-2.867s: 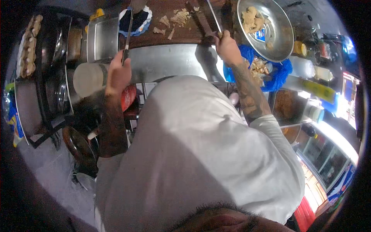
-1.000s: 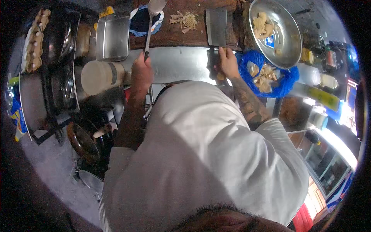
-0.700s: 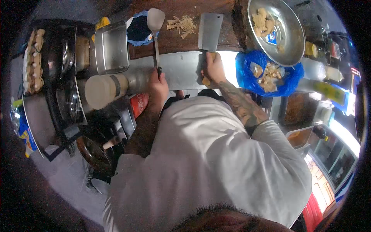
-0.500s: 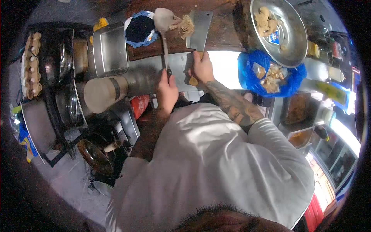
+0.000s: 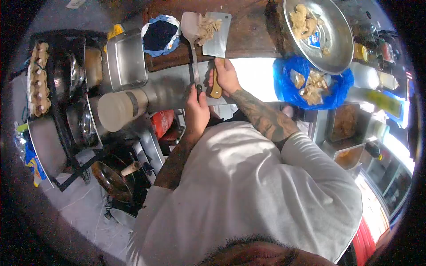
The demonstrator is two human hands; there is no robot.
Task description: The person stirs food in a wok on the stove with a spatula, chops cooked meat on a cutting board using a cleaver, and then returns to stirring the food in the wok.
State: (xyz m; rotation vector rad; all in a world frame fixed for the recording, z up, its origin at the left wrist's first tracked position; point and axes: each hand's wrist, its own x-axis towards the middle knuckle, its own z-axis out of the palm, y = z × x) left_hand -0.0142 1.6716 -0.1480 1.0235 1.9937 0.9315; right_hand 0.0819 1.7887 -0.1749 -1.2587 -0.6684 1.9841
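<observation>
My left hand is closed around the dark handle of a long metal spatula. The fingers of my right hand wrap the wooden handle of a cleaver, whose broad blade lies just over the dark wooden board. A small heap of beige chopped food rests on the cleaver blade's left part and touches the spatula's edge. Left of the spatula is a blue-and-white bag with dark contents.
The wooden board spans the back. To the right are a metal bowl with knobbly beige pieces and a blue plastic bag holding peelings. Leftward stand a steel tray, a pale cylindrical container and an egg carton.
The cleaver has shifted left, against the spatula, and the chopped food now sits over its blade. My left hand has moved slightly right and back toward my body.
</observation>
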